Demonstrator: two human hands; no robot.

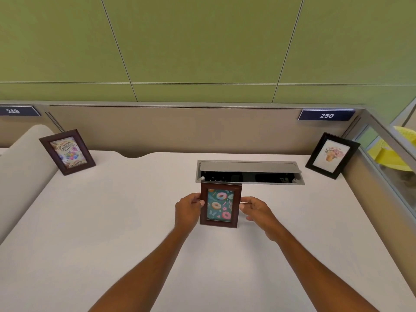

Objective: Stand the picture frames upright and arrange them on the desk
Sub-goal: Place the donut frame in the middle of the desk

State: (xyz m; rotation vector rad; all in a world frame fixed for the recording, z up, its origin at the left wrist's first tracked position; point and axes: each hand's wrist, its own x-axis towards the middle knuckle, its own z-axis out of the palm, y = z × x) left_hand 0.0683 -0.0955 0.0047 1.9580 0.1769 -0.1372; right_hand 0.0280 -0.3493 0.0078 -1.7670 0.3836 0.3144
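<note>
Pinching donut frame point(220, 206), left hand point(188, 210), right hand point(258, 210) at edges, fingertips hidden behind

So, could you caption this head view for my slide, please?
Left hand and right hand hold the donut frame upright; birthday frame and flower frame stand behind.

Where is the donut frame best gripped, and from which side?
The donut frame is probably best taken by its long side rails at mid-height, one hand from each side: it is upright facing the camera, both rails exposed, and the left hand and right hand pinch it there.
</note>
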